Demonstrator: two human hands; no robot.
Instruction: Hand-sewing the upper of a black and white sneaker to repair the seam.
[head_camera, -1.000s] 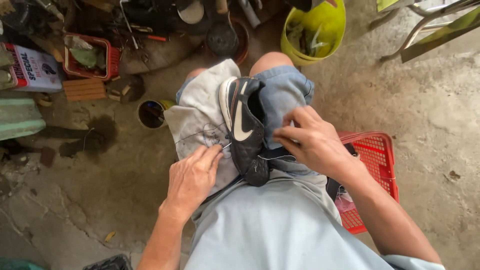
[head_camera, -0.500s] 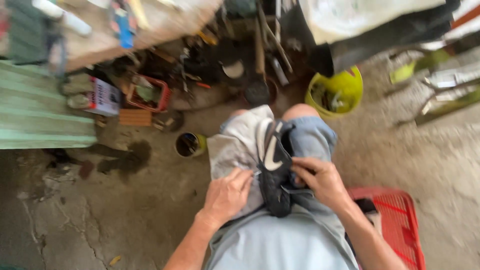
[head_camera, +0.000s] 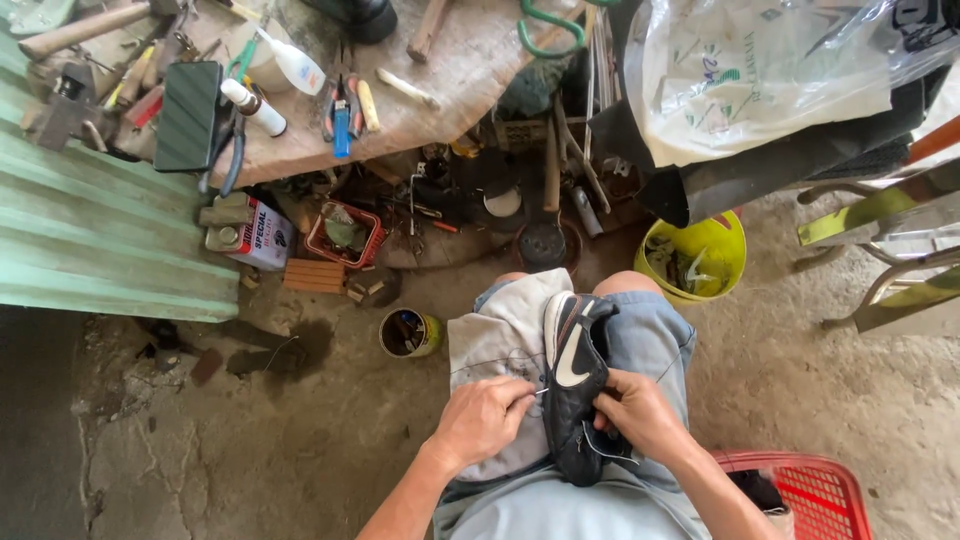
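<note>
A black sports shoe (head_camera: 572, 380) with a white side mark lies lengthwise on my lap, over a grey cloth (head_camera: 495, 345) spread across my knees. My right hand (head_camera: 638, 415) grips the shoe's upper near the opening. My left hand (head_camera: 482, 420) pinches a thin needle or thread end against the shoe's left edge. Loose thread (head_camera: 490, 362) trails over the cloth.
A wooden bench (head_camera: 440, 90) ahead carries pliers, bottles, a hammer and a dark phone. Below it lie tools, a red basket (head_camera: 345, 235), a small tin (head_camera: 408, 333) and a yellow bucket (head_camera: 695, 260). A red crate (head_camera: 815, 495) stands at my right, green corrugated sheet (head_camera: 100, 240) at left.
The view has tilted up and pulled back, bringing the bench into sight. My left hand has gone from lying flat on the cloth to pinching at the shoe's edge. The right hand keeps its grip.
</note>
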